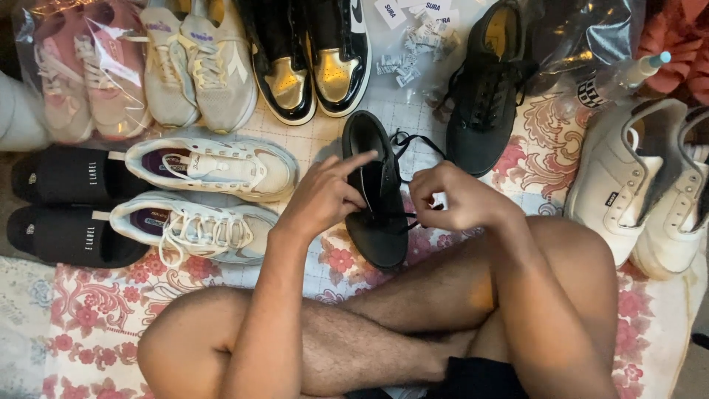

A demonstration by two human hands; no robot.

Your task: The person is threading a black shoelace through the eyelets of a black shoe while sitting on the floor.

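Observation:
A black lace-up shoe (373, 214) lies on the flowered cloth (96, 310) in front of my crossed legs. My left hand (325, 196) rests on the shoe's left side, index finger stretched out over the tongue. My right hand (450, 199) is closed on the black shoelace (413, 140) at the shoe's right side. A loop of the lace trails up past the shoe toward its black partner (484, 92) further back.
Shoes ring the spot: white sneakers (214, 166) and black slippers (63, 203) at left, pink bagged sneakers (88, 66), grey sneakers (203, 63), black-and-gold high-tops (314, 63) at the back, white sneakers (646, 185) at right. Small paper tags (413, 44) lie near a plastic bottle (620, 77).

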